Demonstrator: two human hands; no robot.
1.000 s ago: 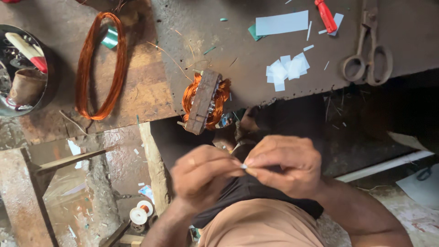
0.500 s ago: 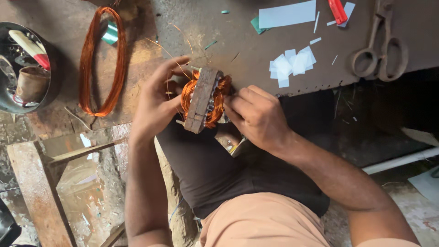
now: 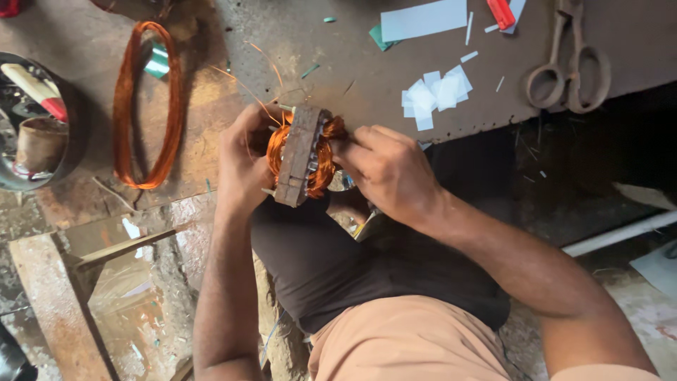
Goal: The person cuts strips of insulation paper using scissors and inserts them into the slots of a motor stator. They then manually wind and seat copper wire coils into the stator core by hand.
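Holding stator core (image 3: 300, 156) at table (image 3: 317, 56) edge | left hand (image 3: 243, 166) grip clamped on it | right hand (image 3: 391, 173) grip pinching its copper winding (image 3: 326, 159) | scissors (image 3: 568, 67) far right of core

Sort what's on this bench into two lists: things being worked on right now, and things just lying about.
In hand:
- motor stator with copper windings, held between left hand and right hand
- loose copper wire ends trailing from it

Lying about:
- copper wire coil
- scissors
- white paper slips
- red tool
- round metal tin of odds and ends
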